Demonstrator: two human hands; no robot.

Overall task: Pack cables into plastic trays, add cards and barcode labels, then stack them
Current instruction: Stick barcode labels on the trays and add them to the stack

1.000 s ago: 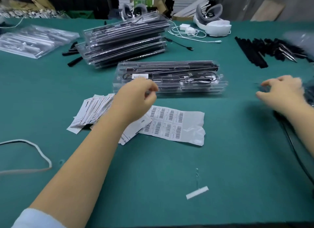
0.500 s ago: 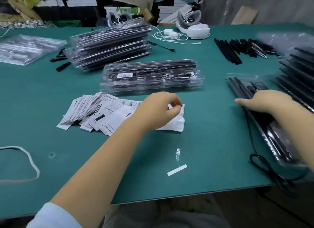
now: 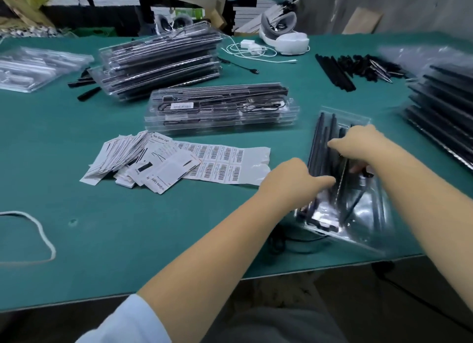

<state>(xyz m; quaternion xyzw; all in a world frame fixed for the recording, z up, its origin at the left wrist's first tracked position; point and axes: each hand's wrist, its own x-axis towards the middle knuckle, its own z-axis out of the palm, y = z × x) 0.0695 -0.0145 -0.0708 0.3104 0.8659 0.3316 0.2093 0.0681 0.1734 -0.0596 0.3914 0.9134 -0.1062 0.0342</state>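
My left hand (image 3: 291, 181) and right hand (image 3: 358, 145) both rest on the clear tray (image 3: 358, 214). Grip unclear on either; fingers hidden or blurred.

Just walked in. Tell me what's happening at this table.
A person is packing kits. Both hands, the left hand and the right hand, are on a clear plastic tray of black rods and cable near the table's front edge; the exact grip is blurred. A sheet of barcode labels and a fan of cards lie to its left, finished trays stacked behind.
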